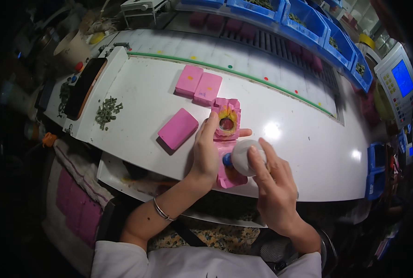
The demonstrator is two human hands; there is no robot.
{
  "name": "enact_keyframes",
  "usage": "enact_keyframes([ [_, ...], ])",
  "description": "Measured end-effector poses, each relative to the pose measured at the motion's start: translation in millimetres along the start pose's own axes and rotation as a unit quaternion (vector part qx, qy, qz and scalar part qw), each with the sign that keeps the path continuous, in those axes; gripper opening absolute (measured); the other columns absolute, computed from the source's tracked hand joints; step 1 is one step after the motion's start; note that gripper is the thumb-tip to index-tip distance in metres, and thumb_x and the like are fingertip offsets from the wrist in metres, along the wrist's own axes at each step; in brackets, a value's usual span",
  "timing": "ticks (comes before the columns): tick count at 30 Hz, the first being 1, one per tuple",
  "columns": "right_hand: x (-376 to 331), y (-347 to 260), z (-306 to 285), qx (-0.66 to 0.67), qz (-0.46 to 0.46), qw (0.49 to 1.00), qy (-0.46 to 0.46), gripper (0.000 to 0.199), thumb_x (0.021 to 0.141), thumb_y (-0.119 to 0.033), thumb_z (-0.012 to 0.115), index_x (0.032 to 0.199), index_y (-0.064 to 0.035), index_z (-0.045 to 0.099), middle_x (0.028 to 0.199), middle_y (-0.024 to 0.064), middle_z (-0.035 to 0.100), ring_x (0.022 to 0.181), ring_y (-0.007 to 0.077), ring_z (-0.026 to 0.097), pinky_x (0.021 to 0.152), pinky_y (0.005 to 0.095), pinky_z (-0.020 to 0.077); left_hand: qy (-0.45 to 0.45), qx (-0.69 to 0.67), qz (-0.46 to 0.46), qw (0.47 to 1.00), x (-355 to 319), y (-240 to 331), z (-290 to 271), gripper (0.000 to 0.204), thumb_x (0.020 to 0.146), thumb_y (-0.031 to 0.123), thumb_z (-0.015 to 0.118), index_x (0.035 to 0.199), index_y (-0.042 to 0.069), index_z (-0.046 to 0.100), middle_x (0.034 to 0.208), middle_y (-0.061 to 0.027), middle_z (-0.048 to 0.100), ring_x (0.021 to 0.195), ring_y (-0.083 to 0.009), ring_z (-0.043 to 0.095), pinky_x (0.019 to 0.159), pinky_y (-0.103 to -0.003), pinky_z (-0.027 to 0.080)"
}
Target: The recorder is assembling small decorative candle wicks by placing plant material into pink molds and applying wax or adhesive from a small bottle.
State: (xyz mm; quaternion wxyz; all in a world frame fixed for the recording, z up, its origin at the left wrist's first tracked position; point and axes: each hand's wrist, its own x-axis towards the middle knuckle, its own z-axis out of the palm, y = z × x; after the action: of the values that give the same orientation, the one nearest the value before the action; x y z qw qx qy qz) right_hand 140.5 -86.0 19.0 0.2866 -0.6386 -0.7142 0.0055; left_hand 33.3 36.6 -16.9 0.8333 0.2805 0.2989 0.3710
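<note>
My left hand rests on an open pink mould block with a round hole ringed in yellow, fingers along its left side. The mould's lower pink half lies under both hands near the table's front edge. My right hand grips a white squeeze bottle with a blue nozzle pointing left toward the mould. One closed pink block lies just left of my left hand. Two more pink blocks sit side by side behind the mould.
The white worktable curves in front of me. A small heap of green bits and a dark tray lie at the left. Blue bins line the back, and a control panel with a blue screen stands at the right.
</note>
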Motion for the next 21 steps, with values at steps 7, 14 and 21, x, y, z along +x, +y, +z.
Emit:
enact_keyframes([
  [7, 1.2, 4.5, 7.8, -0.133, -0.079, 0.987, 0.035, 0.061, 0.066, 0.003, 0.060, 0.123, -0.0167, 0.059, 0.125, 0.0156, 0.053, 0.083, 0.0218, 0.054, 0.069, 0.0315, 0.0440, 0.006, -0.015, -0.086, 0.996, 6.0, -5.3, 6.3, 0.054, 0.094, 0.050, 0.030, 0.117, 0.003, 0.045, 0.107, -0.0199, 0.058, 0.084, -0.0253, 0.062, 0.072, -0.038, 0.054],
  [14, 0.4, 6.9, -3.0, -0.089, -0.057, 0.994, 0.031, 0.064, 0.065, 0.005, 0.060, 0.125, -0.0170, 0.057, 0.128, 0.0140, 0.051, 0.082, 0.0214, 0.053, 0.070, 0.0317, 0.0441, -0.007, 0.108, 0.056, 0.993, 7.5, -14.7, 6.5, 0.041, 0.097, 0.040, 0.031, 0.105, 0.003, 0.048, 0.092, -0.0155, 0.061, 0.082, -0.0202, 0.061, 0.069, -0.036, 0.053],
  [21, -18.7, 20.4, -6.4, -0.062, 0.070, 0.994, -0.052, 0.071, 0.064, 0.013, 0.053, 0.129, -0.0153, 0.052, 0.132, 0.0166, 0.046, 0.089, 0.0289, 0.053, 0.081, 0.0378, 0.0425, 0.000, 0.140, 0.068, 0.988, 1.3, -4.9, -0.4, 0.040, 0.099, 0.039, 0.032, 0.101, 0.000, 0.042, 0.083, -0.0135, 0.058, 0.058, -0.0167, 0.059, 0.054, -0.029, 0.050],
])
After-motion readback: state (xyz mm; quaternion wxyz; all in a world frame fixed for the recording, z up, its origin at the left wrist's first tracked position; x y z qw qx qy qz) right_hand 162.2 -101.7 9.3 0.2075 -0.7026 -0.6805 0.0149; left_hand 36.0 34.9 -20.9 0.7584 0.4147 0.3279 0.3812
